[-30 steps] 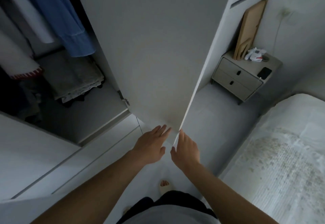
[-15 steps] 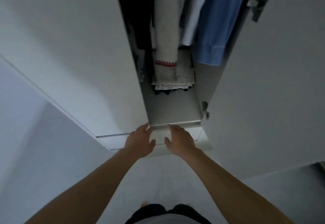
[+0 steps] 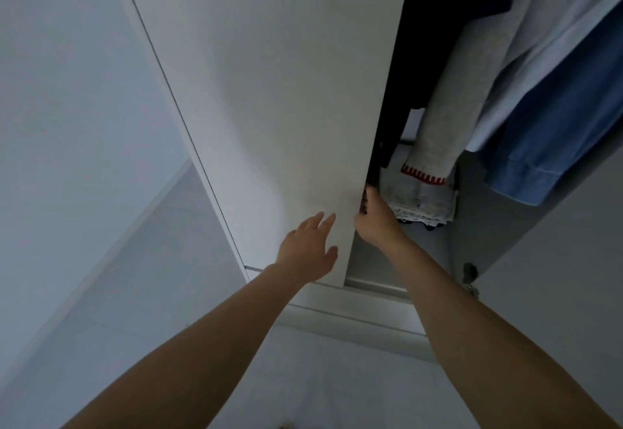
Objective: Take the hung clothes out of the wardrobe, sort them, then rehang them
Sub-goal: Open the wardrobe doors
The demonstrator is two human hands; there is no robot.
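**A:** Hanging clothes (image 3: 526,91) sit in the right part of the wardrobe opening, up and far from you: a dark garment (image 3: 435,40) at the left, a grey knit with a red-patterned hem (image 3: 448,105), a pale shirt (image 3: 553,34), then a blue denim shirt (image 3: 553,132) at the right. All soft and floppy, light apiece I'd guess, denim the heaviest. Hangers and rail are out of view.

**B:** So where do I grab?

**A:** Not the hems. Fabric will stretch and slip off the hanger. Reach high and take each one at the hanger hook or shoulders, lift, then pull toward you. The knit probably snags easiest, so support it under the fold.

**B:** Hands now?

**A:** Your right hand (image 3: 374,219) has its fingers hooked round the right edge of the left door (image 3: 269,108), gripping it. Your left hand (image 3: 308,250) is spread wide, palm at the door face near that edge; can't tell if it touches. Neither holds any clothing.

**B:** Anything under the clothes?

**A:** A folded stack (image 3: 418,196) on the wardrobe floor (image 3: 377,260), just beyond your right hand and below the knit hem. The right door (image 3: 556,293) stands open at the right, hinge visible at its near edge. The left door covers part of the dark garment, so my read is you need it wider first.
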